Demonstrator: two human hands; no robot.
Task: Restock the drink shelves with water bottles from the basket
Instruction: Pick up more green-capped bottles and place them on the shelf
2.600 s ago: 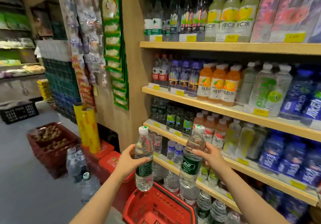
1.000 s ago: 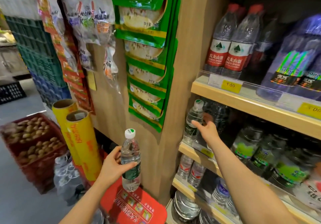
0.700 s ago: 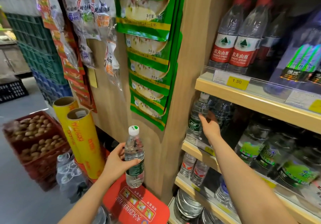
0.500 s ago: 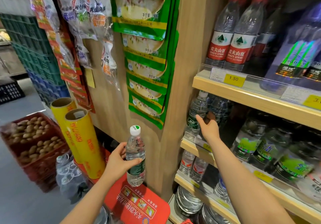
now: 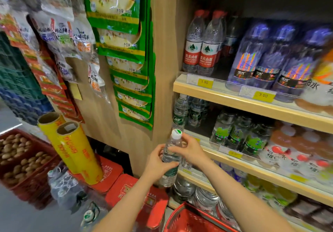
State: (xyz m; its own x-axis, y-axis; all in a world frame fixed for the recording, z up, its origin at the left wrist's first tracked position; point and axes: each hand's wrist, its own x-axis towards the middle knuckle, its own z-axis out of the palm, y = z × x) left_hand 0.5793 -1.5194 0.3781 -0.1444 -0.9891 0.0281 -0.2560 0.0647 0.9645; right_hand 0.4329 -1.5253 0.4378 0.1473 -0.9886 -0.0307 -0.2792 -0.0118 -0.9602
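Both hands on 1 water bottle [image 5: 170, 159], upright, white cap with green mark, green label low on the body. Left hand [image 5: 158, 161] wraps the bottle's middle from the left, fingers curled round it, thumb across the front. Right hand [image 5: 189, 149] grips the upper part just under the cap, fingers closed on the neck and shoulder from the right. Bottle sits in front of the wooden shelf post [image 5: 162, 87], not yet on a shelf. Just above and beyond the hands, matching green-label bottles [image 5: 180, 113] stand at the left end of a shelf [image 5: 252, 105], some dark empty room to their right. Up from that, red-label bottles [image 5: 199, 48] over a yellow 1.50 tag [image 5: 204, 82], purple bottles [image 5: 270, 57] to their right over a 3.00 tag [image 5: 263, 95]. Right of the hands, clear bottles with green labels [image 5: 236, 132] on the shelf at hand level. Below the hands, rim of a red basket [image 5: 182, 217] at the bottom edge; contents cannot tell. Left of the hands, green snack packs [image 5: 124, 55] hang on the post side, 2 yellow film rolls [image 5: 72, 149] lean lower left, red crate [image 5: 19, 156] of brown round items far left.
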